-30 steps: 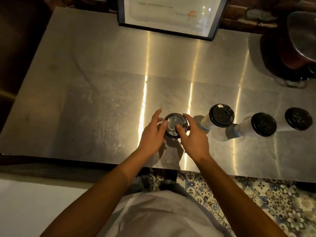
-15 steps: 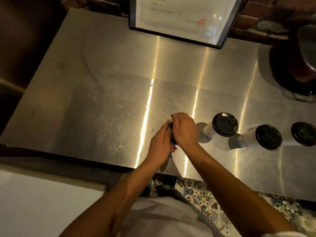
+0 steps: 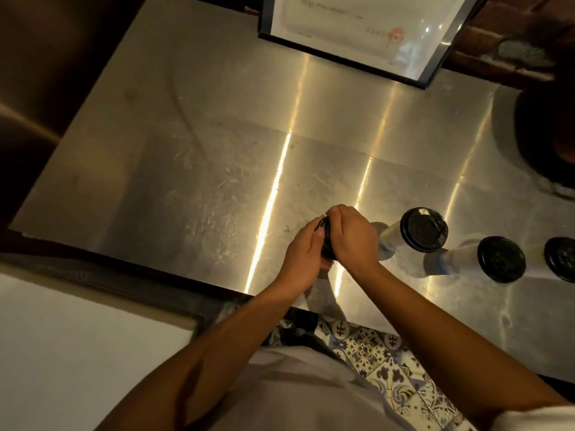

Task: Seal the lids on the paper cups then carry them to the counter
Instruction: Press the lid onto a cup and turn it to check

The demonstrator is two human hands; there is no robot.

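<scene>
A paper cup with a black lid [image 3: 325,236] stands near the front edge of the steel table [image 3: 193,181]. Only a sliver of the lid's rim shows between my hands. My left hand [image 3: 303,248] wraps the cup's left side. My right hand [image 3: 351,234] lies over the lid, palm down, covering most of it. To the right stand three more white cups in a row, each with a black lid on top: one [image 3: 423,230] close by, another [image 3: 501,259], and a third [image 3: 561,259] cut off by the frame's right edge.
A black-framed sign [image 3: 357,32] stands at the table's back. A dark round vessel [image 3: 547,132] sits at the far right. A white surface [image 3: 77,346] lies at lower left. Patterned floor tiles [image 3: 373,349] show below the table edge.
My right hand moved from the lid's rim to lie flat over the top of it. My left hand slid to the cup's side. The camera view shifted so everything sits lower right.
</scene>
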